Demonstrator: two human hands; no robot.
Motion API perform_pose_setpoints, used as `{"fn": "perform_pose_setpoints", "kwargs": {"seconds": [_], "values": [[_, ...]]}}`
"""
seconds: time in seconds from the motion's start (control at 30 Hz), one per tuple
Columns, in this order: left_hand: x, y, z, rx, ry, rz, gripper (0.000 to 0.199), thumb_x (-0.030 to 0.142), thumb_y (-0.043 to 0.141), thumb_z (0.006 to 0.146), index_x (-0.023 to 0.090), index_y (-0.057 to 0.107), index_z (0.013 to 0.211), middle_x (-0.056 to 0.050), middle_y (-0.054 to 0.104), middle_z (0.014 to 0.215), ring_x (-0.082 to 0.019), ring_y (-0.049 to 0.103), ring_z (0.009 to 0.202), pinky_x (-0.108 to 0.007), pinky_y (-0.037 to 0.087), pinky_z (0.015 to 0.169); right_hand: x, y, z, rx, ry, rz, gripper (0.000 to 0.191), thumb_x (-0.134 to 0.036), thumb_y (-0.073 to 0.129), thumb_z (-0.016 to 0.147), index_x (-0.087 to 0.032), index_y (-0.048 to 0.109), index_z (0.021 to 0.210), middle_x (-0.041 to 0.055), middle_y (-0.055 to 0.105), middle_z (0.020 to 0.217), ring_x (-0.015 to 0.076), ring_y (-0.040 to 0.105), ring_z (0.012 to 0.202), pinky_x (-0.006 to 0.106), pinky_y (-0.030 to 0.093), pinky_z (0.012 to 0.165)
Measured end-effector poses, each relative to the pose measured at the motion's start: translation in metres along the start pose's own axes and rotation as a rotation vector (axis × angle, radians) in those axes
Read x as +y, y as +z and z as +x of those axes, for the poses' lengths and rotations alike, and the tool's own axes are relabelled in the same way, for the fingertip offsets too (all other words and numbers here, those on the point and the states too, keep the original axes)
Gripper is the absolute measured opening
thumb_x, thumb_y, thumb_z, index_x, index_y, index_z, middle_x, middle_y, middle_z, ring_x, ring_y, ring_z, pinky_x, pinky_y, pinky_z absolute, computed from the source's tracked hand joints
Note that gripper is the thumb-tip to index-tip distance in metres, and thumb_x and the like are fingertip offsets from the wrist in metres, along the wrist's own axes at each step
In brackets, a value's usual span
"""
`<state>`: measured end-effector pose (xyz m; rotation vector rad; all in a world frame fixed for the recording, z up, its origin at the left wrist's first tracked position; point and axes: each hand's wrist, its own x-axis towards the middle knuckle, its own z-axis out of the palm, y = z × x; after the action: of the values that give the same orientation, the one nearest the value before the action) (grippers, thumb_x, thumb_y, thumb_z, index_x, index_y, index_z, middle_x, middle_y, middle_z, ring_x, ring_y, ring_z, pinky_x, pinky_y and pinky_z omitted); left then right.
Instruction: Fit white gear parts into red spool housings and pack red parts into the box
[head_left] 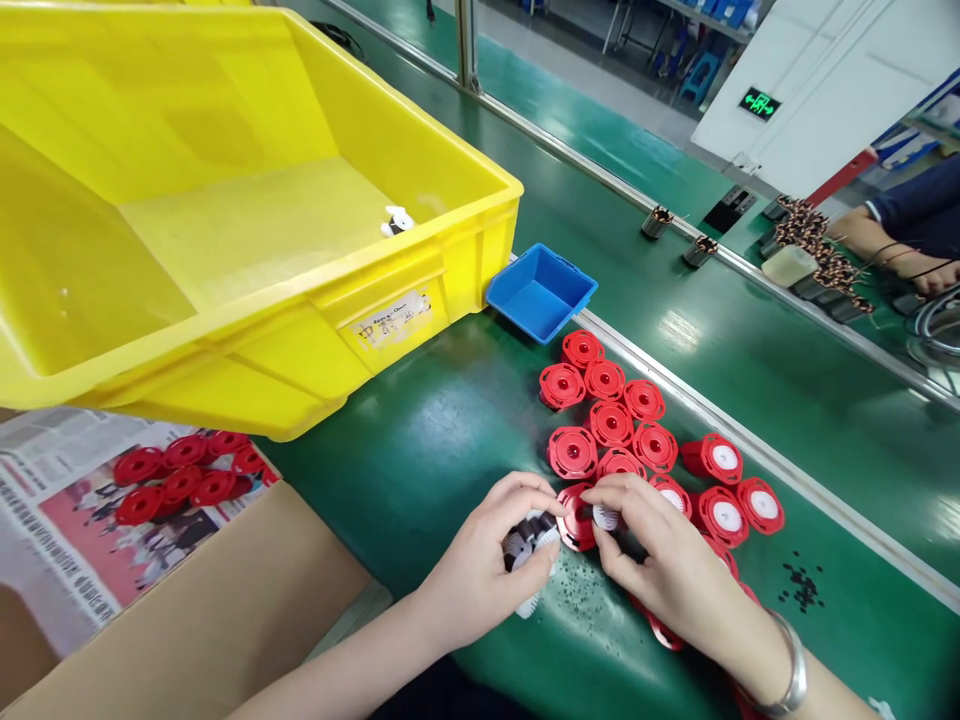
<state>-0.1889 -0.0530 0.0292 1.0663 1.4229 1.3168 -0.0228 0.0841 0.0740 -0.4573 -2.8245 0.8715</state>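
Observation:
My left hand (499, 555) is closed round several white gears with black parts (529, 540), and its index fingertip meets the edge of a red round housing (576, 525). Between the thumb and fingers of my right hand (660, 560) is a single white gear (604, 517) with a dark shaft, held just right of that housing's centre. Red housings with bare centres (611, 424) stand in a cluster beyond my hands. To the right, other red housings carry white gears in their tops (726, 516). Part of the group is hidden under my right hand.
A large yellow bin (420, 270) stands at left, a small white part (397, 220) inside. Beside it sits a blue tray (541, 290). Small black discs (802, 585) lie at right. A cardboard box (247, 590) holds more red housings. Across the rail, a person's arm (892, 250) is near copper-wound parts (814, 245).

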Motion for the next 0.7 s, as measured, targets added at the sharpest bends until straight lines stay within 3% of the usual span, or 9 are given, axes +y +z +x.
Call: {"fn": "perform_pose_setpoints", "kwargs": {"seconds": [0.7], "values": [[-0.0071, 0.0045, 0.0052, -0.01, 0.103, 0.064, 0.027, 0.015, 0.056, 0.086, 0.018, 0.067, 0.11, -0.009, 0.058, 0.113, -0.019, 0.062, 0.101, -0.032, 0.05, 0.096, 0.0019, 0.0045, -0.0072, -0.032, -0.114, -0.196, 0.033, -0.014, 0.046, 0.099, -0.013, 0.047, 0.133, 0.014, 0.062, 0.116, 0.0225, 0.06, 0.11, 0.039, 0.057, 0.094]]}}
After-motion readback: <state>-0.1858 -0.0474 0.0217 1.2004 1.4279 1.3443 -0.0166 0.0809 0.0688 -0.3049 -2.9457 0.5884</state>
